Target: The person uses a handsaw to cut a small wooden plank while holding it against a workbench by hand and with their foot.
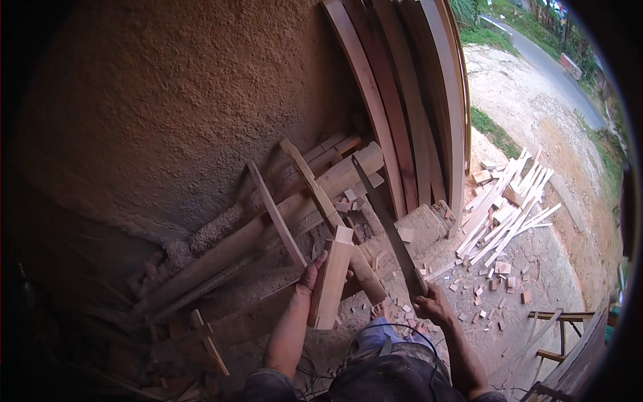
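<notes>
Inside the curled fingers of the left hand [311, 273]: wood block [333, 278] | right hand [434, 305]: fingers wrapped round saw [394, 238], blade pointing away from them

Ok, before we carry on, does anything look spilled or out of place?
Yes: small wood offcuts lie loose over the ground near the person's feet, and the pale sticks beyond lie crisscrossed rather than neatly stacked.

Wood block [333, 281]: pale, squared, long, held at a slant, narrower stub at far end. Saw [394, 238]: long dark blade, tip angled away-left, right of block, apart.
</notes>
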Tool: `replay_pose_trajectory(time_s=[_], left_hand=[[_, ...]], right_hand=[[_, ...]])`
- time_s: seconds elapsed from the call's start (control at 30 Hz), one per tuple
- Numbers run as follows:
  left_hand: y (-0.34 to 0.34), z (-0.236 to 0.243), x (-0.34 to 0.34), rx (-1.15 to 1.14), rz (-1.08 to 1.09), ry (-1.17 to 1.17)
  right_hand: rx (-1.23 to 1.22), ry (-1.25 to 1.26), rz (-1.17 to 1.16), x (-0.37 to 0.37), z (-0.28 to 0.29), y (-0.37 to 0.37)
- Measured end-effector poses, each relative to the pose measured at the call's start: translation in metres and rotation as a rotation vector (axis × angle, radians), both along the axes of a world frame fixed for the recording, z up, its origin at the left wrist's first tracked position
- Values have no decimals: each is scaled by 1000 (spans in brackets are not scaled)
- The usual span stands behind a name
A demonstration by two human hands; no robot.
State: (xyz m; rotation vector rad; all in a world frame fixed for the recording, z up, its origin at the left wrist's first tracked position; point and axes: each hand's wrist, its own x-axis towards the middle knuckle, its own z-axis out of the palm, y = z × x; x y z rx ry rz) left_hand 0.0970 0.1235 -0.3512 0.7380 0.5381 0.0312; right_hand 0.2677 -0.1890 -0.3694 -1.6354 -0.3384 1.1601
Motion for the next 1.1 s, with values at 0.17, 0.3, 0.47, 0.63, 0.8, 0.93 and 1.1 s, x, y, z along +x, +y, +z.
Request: replay_pose_trajectory(time_s=[0.17,0.3,0.47,0.63,0.8,0.93,1.1], left_hand=[[3,-1,-10,92,27,-43],[21,-21,-9,919,-68,147],[16,-25,6,1618,-311,447],[-22,-33,14,2007,-45,276],[-89,-99,23,1955,-375,328],[-109,-114,69,2102,-313,482],[-140,-108,116,1763,-365,533]], right_hand=[[-169,-256,218,-2,26,-40],[-203,-301,250,-7,10,-75],[-253,-294,162,-19,21,-81],[40,-49,-79,-32,52,-60],[156,-39,-79,-32,65,-42],[195,-32,-128,-37,79,-23],[212,-87,-134,-44,87,-13]])
